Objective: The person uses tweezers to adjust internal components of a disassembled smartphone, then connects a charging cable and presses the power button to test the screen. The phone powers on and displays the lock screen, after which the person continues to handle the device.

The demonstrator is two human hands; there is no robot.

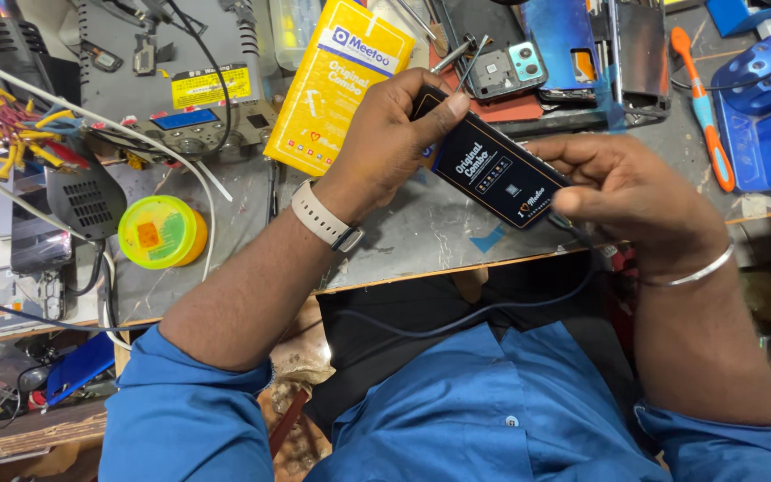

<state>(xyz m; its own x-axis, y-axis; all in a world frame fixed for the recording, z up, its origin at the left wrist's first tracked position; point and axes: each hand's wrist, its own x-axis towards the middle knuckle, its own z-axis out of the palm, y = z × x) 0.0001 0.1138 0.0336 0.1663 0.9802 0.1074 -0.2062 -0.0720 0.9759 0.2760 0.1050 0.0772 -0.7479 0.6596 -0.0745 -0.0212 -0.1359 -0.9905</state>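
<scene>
My left hand (385, 143) and right hand (626, 201) each clamp fingers on one end of the black flat box (497, 170). It remains closed above the workbench (403, 241); opening is still outstanding.

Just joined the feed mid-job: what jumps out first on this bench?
At centre, the left hand and the right hand hold a flat black rectangular phone-shaped panel between them above the grey worktop. Behind it lies a bright yellow flat cardboard package, and at the left edge sits a round yellow-green tin beside tangled yellow and red wires.
</scene>
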